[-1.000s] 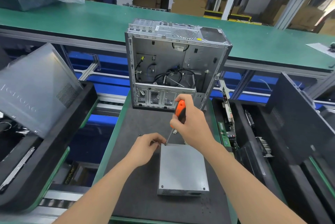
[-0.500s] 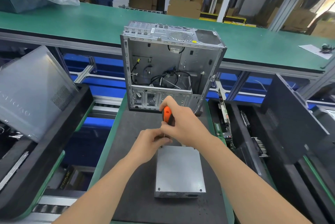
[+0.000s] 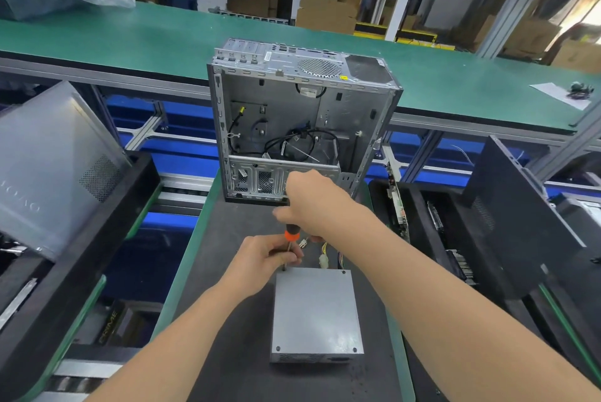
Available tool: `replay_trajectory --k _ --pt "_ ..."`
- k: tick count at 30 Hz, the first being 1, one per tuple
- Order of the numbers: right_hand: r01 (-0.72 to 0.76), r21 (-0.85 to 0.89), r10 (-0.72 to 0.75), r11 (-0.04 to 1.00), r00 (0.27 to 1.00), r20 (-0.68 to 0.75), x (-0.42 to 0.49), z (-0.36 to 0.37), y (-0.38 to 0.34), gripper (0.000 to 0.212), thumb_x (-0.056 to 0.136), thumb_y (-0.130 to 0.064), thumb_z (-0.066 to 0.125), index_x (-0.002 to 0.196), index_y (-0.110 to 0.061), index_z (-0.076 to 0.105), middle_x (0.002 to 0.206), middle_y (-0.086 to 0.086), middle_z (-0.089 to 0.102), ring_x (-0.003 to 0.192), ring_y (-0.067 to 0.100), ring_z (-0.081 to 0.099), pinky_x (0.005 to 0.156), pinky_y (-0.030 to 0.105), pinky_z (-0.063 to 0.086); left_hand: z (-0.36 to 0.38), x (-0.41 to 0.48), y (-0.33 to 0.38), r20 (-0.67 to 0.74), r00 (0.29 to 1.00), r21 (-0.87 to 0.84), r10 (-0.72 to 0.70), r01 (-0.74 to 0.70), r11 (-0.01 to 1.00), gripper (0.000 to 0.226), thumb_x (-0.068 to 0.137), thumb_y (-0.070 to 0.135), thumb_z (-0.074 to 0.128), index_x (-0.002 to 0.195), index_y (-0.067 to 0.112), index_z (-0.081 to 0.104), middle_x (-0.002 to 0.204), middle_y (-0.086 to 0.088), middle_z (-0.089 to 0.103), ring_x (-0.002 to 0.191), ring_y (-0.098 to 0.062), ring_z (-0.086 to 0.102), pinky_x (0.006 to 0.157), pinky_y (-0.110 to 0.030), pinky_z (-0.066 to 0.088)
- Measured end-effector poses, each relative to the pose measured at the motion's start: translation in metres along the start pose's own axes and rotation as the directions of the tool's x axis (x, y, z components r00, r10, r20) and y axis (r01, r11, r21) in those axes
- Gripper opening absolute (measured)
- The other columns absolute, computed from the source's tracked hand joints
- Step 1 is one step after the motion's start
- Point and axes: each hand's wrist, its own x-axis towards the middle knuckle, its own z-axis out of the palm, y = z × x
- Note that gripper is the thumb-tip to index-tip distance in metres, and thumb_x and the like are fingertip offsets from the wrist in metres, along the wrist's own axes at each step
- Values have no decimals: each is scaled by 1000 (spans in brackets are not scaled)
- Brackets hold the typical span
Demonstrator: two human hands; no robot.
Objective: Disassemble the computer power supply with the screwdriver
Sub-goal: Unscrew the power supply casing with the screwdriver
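Fingers (image 3: 286, 253) of your left hand (image 3: 260, 263) pinch the orange-handled screwdriver (image 3: 290, 244) shaft; right hand (image 3: 313, 203) grips the handle. Tip sits on the grey metal power supply box (image 3: 315, 314) upper-left corner screw; loosening likely needs steady downward pressure.

An open case (image 3: 302, 115) stands far on the dark surface (image 3: 227, 353); grey panel (image 3: 48, 167) left, black panel (image 3: 520, 216) right, green belt (image 3: 130, 40) beyond.

Both bare hands meet at the far left corner of the power supply (image 3: 316, 314).

The right hand (image 3: 313, 203) closes over the top of the screwdriver (image 3: 290, 240) from above, fingers curled down, forearm reaching in from lower right. The left hand (image 3: 265, 258) sits lower — fingertips (image 3: 292, 255) pinched around the shaft near its tip — forearm stretched up from lower left.
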Motion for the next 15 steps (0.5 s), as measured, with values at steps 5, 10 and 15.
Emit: replay_trajectory --k 5,10,15 --pt "66 45 -68 997 996 55 -5 -6 19 34 90 -32 71 79 -3 59 60 5 49 53 26 45 51 28 37 2 4 -1 40 999 -46 -8 10 999 25 95 -2 67 87 20 77 86 3 78 82 -10 74 76 -23 57" --pt "211 34 -214 977 969 125 -4 -10 24 29 91 -34 73 78 -12 59 76 7 64 63 28 56 56 32 45 -2 4 -2 66 998 -91 -12 18 996 27 93 -1 67 84 22 78 85 0 78 76 -13 73 74 -22 57" --pt "404 4 -398 915 901 171 -4 -19 23 17 86 -25 77 84 -18 62 75 -11 60 72 11 54 61 31 46 -6 7 -4 97 995 -107 -22 32 994 26 92 1 70 82 24 79 85 -6 78 78 -28 71 79 -34 60"
